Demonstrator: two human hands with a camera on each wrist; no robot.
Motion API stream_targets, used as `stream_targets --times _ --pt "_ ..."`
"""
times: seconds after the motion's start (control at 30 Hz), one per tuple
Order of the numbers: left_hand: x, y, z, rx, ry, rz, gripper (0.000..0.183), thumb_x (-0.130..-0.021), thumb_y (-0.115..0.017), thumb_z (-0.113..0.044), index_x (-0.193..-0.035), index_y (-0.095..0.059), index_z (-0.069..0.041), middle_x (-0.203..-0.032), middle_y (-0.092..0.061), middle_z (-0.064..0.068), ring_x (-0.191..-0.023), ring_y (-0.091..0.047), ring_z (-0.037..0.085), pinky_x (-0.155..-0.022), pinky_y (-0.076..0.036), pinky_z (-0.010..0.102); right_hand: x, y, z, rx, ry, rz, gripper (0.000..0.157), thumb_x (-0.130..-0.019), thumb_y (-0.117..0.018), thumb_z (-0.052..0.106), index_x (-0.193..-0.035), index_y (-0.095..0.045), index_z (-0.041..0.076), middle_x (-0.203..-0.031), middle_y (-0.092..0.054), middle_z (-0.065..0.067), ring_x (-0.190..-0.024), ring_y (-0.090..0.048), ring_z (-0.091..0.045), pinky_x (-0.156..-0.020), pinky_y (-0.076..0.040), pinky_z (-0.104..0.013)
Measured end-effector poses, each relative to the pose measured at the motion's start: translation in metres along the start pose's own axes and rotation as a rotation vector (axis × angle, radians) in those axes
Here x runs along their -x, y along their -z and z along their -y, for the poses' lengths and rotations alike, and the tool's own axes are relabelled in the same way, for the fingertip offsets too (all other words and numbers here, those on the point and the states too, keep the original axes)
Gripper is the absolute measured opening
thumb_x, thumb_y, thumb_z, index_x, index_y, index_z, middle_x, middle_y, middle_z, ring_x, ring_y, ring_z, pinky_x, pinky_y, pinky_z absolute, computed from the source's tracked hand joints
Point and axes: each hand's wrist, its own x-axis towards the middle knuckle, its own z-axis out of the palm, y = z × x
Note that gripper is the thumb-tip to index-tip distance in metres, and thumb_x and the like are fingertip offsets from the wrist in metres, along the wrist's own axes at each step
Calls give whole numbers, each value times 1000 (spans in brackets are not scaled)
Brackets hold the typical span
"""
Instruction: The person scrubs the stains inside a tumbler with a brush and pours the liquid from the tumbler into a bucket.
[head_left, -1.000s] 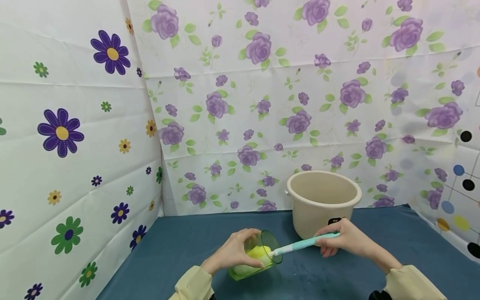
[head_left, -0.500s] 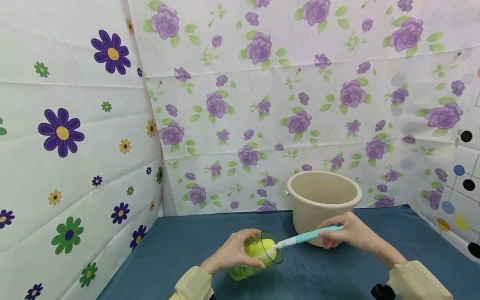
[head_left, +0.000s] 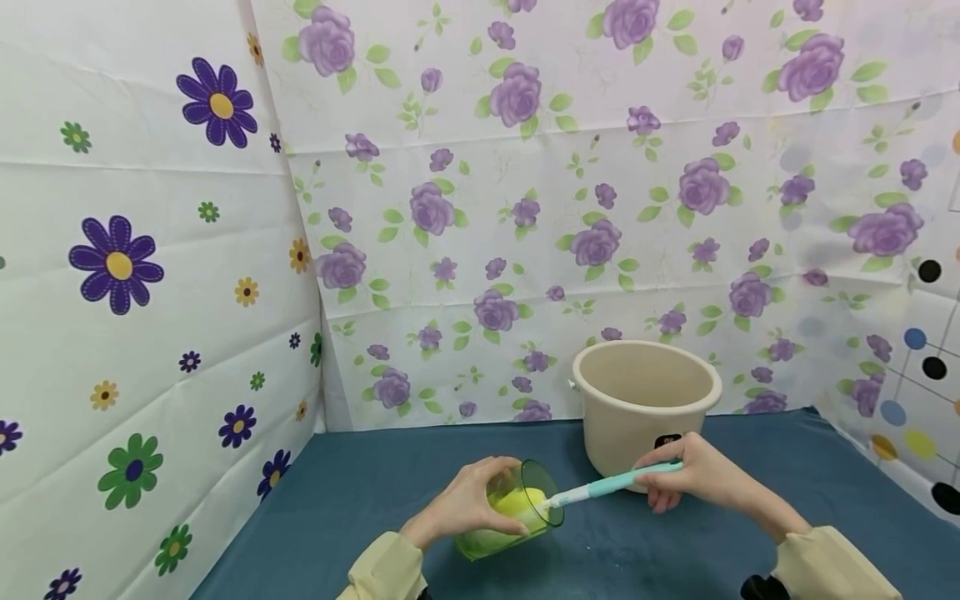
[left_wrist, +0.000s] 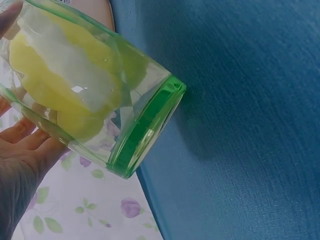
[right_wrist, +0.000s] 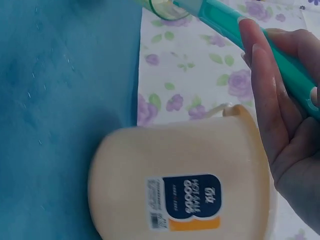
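Sponge brush [head_left: 613, 484] (right hand [head_left: 688, 473] pinching it) now sits deeper in the glass [head_left: 487, 545] the left hand [head_left: 472, 500] grips.

Cup [head_left: 491, 544]: one, clear, green-tinted, with thick green base; tipped on a slant, mouth raised on the bucket side; front left of the bucket [head_left: 622, 429]. Brush [head_left: 600, 488]: one, yellow sponge head [left_wrist: 87, 122] with whitish band, inside the cup; white-and-turquoise handle protruding from the mouth, its far end in front of the bucket
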Motion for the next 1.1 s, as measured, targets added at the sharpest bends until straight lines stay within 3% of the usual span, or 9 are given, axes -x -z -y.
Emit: stream_targets --times 0.3,0.6,0.87,1.1 --pt "1 0 0 0 -7 4 71 -70 -76 -43 -129 -47 -16 -100 -52 -8 -89 -49 11 -74 -43 32 1 -7 -2 -35 -20 -41 17 -88 -55 -3 -101 -64 -8 -71 -65 -14 -58 -62 -29 -48 -48 -45" --pt "0 0 0 1 -10 8 73 -70 -76 -43 -130 -47 -14 -106 -52 -7 -93 -49 10 -76 -43 31 0 2 14 59 -35 -92 15 -88 -56 -2 -98 -64 -9 -72 -64 -14 -58 -62 -28 -49 -49 -44" --pt "0 1 -1 -9 -6 -6 74 -69 -77 -43 -129 -47 -13 -104 -52 -7 -91 -49 10 -75 -43 30 -4 9 7 91 6 -69 15 -87 -59 3 -99 -66 -5 -71 -65 -11 -57 -62 -26 -48 -49 -43" --pt "1 0 -1 4 0 13 73 -70 -76 -42 -130 -46 -15 -108 -51 -6 -95 -49 10 -76 -43 30 -4 2 3 57 11 -19 17 -88 -58 1 -100 -65 -8 -73 -65 -13 -58 -63 -26 -48 -50 -40"
